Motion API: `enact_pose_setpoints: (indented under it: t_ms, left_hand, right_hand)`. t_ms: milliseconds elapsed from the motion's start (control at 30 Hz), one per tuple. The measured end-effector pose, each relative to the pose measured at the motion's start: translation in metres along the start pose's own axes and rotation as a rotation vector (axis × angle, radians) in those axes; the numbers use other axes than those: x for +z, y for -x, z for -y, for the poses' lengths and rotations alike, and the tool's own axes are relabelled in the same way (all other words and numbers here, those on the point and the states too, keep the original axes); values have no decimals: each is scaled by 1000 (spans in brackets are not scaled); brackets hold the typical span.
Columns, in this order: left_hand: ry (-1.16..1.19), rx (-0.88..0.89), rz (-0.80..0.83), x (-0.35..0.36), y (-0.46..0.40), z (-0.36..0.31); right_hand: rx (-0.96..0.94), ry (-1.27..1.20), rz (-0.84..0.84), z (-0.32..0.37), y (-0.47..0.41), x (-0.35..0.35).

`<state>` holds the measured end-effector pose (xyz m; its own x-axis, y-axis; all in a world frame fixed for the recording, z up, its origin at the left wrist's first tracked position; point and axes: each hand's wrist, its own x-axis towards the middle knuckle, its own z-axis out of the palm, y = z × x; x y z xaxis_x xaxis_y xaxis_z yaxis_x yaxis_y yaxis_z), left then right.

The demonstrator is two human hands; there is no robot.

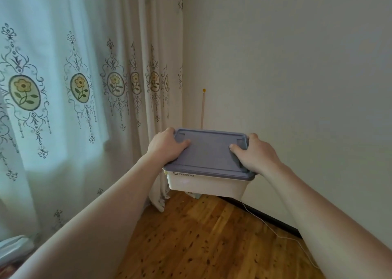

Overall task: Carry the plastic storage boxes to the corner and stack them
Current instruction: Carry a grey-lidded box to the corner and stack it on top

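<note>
I hold the storage box (209,172) out in front of me, above the wooden floor (201,240) near the corner. My left hand (164,145) grips its left end, my right hand (254,153) its right end, thumbs resting on the grey lid (210,151). A flowered curtain (70,92) hangs to my left

The storage box (206,185) is cream-white with a muted blue-grey lid (210,151). Left of the left grip (164,146), the pale curtain (63,77) carries yellow flowers on green ovals, framed in grey scrollwork. Below both grips lies a warm brown wooden floor (201,242) with dark flecks, and a thin white cord (273,230) crosses it beside a black skirting board (265,217).
</note>
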<state>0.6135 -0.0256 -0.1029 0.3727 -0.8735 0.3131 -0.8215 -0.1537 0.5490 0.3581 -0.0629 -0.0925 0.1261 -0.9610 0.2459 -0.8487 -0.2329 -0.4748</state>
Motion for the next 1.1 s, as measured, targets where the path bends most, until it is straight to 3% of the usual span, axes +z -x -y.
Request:
enact_pose_setpoints:
  t_ms: [567, 1100]
  left_hand:
    - [5, -8, 42, 44, -166, 44]
    - [-86, -68, 76, 147, -326, 47]
  right_hand:
    - [60, -2, -7, 31, -148, 67]
    - [29, -85, 104, -19, -329, 139]
